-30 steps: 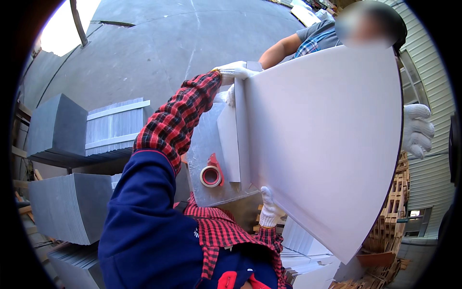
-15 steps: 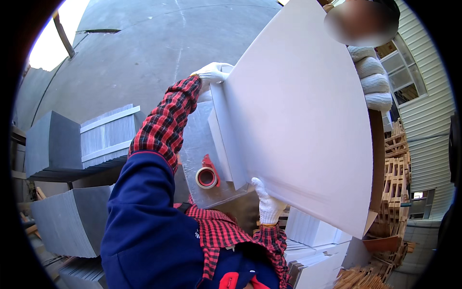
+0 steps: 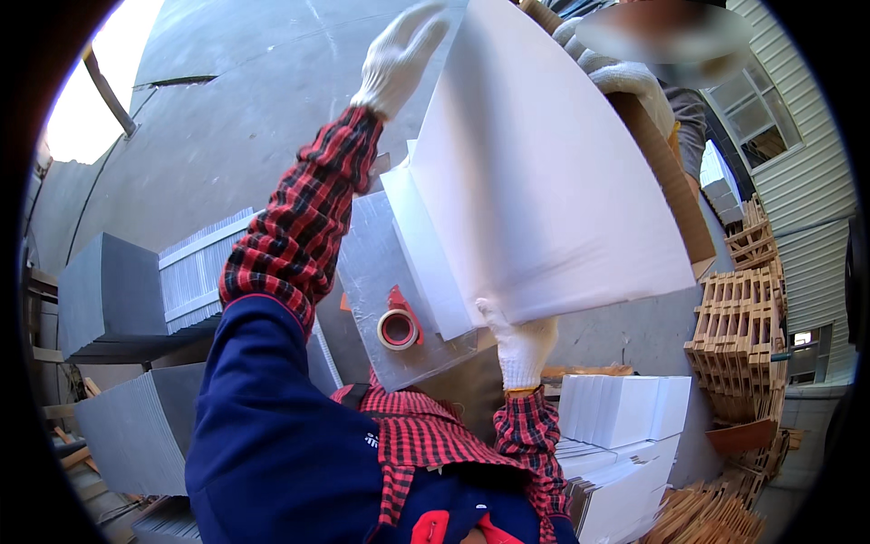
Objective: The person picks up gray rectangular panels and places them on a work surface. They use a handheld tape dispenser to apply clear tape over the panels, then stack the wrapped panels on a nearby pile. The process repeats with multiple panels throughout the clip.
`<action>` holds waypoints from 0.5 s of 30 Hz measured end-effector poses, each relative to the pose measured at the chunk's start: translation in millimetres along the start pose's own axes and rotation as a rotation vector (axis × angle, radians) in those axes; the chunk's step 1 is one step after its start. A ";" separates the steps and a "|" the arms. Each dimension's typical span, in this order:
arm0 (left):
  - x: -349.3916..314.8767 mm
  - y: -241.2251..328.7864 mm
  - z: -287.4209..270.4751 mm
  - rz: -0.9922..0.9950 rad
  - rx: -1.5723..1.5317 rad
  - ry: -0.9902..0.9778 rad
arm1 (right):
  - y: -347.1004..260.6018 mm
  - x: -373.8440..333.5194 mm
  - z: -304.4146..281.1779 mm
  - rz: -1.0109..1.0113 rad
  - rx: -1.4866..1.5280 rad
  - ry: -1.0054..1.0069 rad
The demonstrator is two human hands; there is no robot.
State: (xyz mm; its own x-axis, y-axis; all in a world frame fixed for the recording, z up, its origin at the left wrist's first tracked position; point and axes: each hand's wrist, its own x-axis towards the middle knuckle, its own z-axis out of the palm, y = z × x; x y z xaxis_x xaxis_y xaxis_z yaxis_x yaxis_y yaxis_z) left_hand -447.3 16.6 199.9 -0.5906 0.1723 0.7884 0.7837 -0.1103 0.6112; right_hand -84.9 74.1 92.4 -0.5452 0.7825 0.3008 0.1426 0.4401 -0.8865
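Note:
A large white cardboard sheet (image 3: 562, 181) with a brown corrugated edge stands before me, a narrower white strip (image 3: 419, 245) folded along its left side. My right hand (image 3: 526, 349), in a white knit glove, grips its near lower edge, thumb on the white face and the other fingers hidden. My left hand (image 3: 399, 59), also gloved, is raised just off the sheet's far left edge, fingers stretched out and apart, holding nothing. Below the strip lies a grey tabletop (image 3: 367, 249). On it sits a red tape dispenser (image 3: 399, 326) with a tape roll.
A co-worker's gloved hand (image 3: 634, 82) rests at the sheet's far right edge. Stacks of grey panels (image 3: 109, 290) stand at left, white panels (image 3: 616, 408) at near right. Wooden pallets (image 3: 739, 317) are piled farther right. Concrete floor (image 3: 263, 91) stretches beyond.
My left hand has let go of the sheet's left side and moved up and away. The sheet has tilted and shifted, its near right corner higher. The co-worker's hands moved left with it.

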 end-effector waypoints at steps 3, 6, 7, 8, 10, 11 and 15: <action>45.1 114.7 -11.2 0.408 0.065 -0.389 | -6.1 0.9 2.7 0.056 -0.151 -0.021; 62.0 141.3 5.3 0.774 0.213 -0.492 | -20.9 -1.6 6.4 0.070 -0.089 0.012; 53.7 137.6 4.3 0.664 0.155 -0.492 | -14.1 -4.1 6.5 0.037 -0.095 0.007; 41.1 134.1 0.6 0.554 0.102 -0.490 | -2.3 -6.4 6.0 0.003 -0.099 0.000; 19.8 143.0 -3.2 0.465 0.102 -0.430 | 17.5 -11.1 7.8 -0.037 -0.187 -0.040; 7.7 138.8 7.3 0.447 -0.040 -0.535 | 33.7 -15.5 1.5 -0.025 -0.304 -0.066; 6.2 115.3 6.3 0.759 0.164 -0.369 | 35.2 -21.2 14.6 0.108 -0.425 -0.234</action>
State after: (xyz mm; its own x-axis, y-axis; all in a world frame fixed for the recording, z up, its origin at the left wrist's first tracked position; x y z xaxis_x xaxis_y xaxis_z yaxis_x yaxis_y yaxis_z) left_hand -359.4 11.1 274.8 0.1830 0.4193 0.8892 0.9760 -0.1863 -0.1130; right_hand -80.4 66.6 49.7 -0.6724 0.7353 0.0851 0.5061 0.5406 -0.6720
